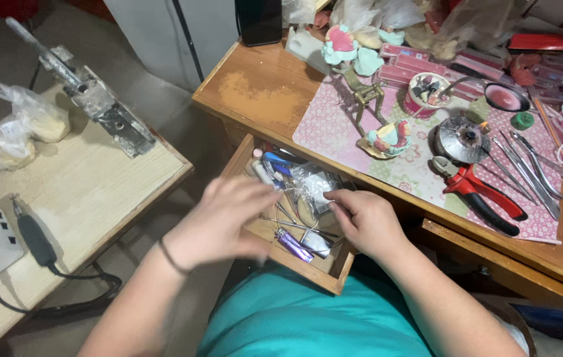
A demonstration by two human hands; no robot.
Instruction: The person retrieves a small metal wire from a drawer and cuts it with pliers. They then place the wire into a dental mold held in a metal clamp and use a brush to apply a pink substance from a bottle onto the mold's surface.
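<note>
Both hands reach into an open wooden drawer at 6 o'clock, under a worn wooden worktop. The left hand is blurred, its fingers spread and released over the contents; the right hand pinches a clear plastic bag. Red-handled pliers lie on a pink patterned mat at 3 o'clock. A pale side table stands at 9 o'clock.

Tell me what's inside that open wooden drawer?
In the drawer: a clear plastic bag, thin metal tools, a purple lighter. Both hands, left and right, cover the rest.
</note>
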